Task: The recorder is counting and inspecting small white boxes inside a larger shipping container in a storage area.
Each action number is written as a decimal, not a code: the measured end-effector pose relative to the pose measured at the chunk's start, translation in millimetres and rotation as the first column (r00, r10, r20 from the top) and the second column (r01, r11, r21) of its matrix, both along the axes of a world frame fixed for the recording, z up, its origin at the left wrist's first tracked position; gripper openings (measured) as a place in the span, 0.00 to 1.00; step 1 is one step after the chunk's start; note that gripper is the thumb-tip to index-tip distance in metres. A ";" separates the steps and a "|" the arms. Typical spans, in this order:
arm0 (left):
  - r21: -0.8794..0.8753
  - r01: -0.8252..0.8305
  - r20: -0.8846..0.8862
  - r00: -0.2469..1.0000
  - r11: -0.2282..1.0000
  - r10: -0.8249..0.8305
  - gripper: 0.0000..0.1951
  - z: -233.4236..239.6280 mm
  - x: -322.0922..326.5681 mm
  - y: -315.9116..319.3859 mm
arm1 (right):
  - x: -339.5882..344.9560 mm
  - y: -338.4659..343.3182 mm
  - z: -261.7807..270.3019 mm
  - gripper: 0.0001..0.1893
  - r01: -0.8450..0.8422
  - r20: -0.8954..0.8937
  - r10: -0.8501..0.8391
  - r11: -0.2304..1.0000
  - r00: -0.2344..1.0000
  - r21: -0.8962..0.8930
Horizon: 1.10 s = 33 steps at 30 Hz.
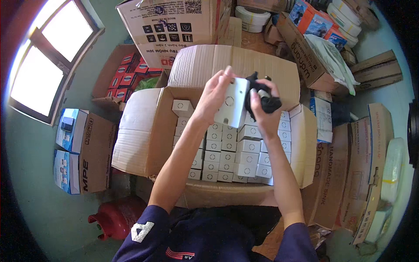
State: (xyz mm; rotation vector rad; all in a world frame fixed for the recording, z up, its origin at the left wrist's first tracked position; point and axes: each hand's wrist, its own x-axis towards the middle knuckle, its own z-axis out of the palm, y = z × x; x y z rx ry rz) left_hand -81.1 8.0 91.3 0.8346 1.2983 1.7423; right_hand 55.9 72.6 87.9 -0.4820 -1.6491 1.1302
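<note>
My left hand (pixel 212 95) grips a white plastic electrical mounting box (pixel 233 101) by its left side, its flat face with a round knock-out mark turned up. In my right hand (pixel 265 104) is a bunched black cloth (pixel 262 96), held against the box's right edge. Both hands are above an open cardboard carton (pixel 157 131). Rows of similar white boxes (pixel 214 156) fill much of the carton, and one white box (pixel 182 107) sits at its back left corner. My forearms hide part of the rows.
A carton of red boxes (pixel 122 77) stands at the back left, below a large printed carton (pixel 173 32). Blue-and-white boxes (pixel 67 170) are at the left, near a red gas cylinder (pixel 119 217). Flat cartons (pixel 353 177) lean at the right beside wrapped white coils (pixel 392 170).
</note>
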 end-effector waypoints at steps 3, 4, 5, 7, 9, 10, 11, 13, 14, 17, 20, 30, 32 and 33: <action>0.104 0.001 0.525 0.849 0.995 -0.055 0.24 -6.5 -11.9 -0.9 | 0.3 -2.8 2.9 0.13 -0.149 0.099 0.121 0.924 0.988 0.353; 0.134 0.017 0.586 0.805 0.991 -0.093 0.25 -7.1 -14.7 -4.1 | 3.1 -4.4 8.4 0.14 -0.212 0.184 0.153 0.906 0.971 0.366; 0.134 0.020 0.583 0.807 0.991 -0.095 0.25 -7.0 -17.1 -5.4 | 5.0 -6.8 13.2 0.15 -0.274 0.268 0.180 0.886 0.946 0.373; 0.006 0.169 0.422 0.893 0.986 -0.156 0.24 -4.7 -18.8 -7.2 | 1.3 -8.5 8.3 0.15 -0.162 0.136 0.124 0.935 0.983 0.315; -0.095 0.238 0.239 0.948 0.967 -0.210 0.21 -2.0 -9.6 -8.7 | -1.2 -4.6 -3.4 0.17 0.042 -0.018 -0.040 0.988 0.999 0.151; -0.061 0.226 0.209 0.955 0.972 -0.209 0.22 -4.8 -6.9 -7.2 | -0.5 -2.7 -8.8 0.17 0.070 -0.034 -0.065 0.979 0.997 0.189; -0.026 0.214 0.178 0.962 0.976 -0.206 0.23 -7.6 -5.8 -5.4 | 1.0 -0.7 -12.9 0.18 0.100 -0.051 -0.091 0.969 0.995 0.226; -0.065 0.083 0.248 0.967 0.994 -0.064 0.24 -6.2 -5.3 2.6 | 6.6 -0.9 0.0 0.20 0.024 0.053 -0.059 0.857 0.997 0.515; -0.091 0.049 0.347 0.938 0.995 -0.014 0.24 -7.3 -7.4 2.6 | 5.9 -4.5 0.9 0.21 -0.015 0.087 -0.037 0.845 0.996 0.535; 0.005 0.115 0.323 0.940 0.993 -0.110 0.21 -4.1 -14.7 -8.8 | 2.1 -9.6 8.0 0.20 -0.121 0.185 0.005 0.778 0.983 0.617; -0.101 0.205 -0.083 0.973 0.973 -0.214 0.23 -8.0 -12.9 -18.3 | -1.8 -8.5 4.4 0.19 0.169 0.030 -0.230 0.791 0.973 0.587; -0.066 -0.014 -0.769 0.638 0.998 -0.042 0.20 11.6 0.3 -15.0 | 14.8 8.4 18.6 0.08 -0.079 0.307 0.144 0.973 0.941 -0.216; -0.140 -0.024 -0.859 0.499 0.990 -0.109 0.25 17.5 9.0 -17.5 | 15.8 10.5 16.8 0.09 -0.072 0.334 0.139 0.976 0.932 -0.206; -0.093 -0.022 -0.897 0.436 0.995 -0.074 0.27 13.4 10.3 -14.7 | 14.8 13.4 15.2 0.10 -0.067 0.366 0.134 0.979 0.921 -0.190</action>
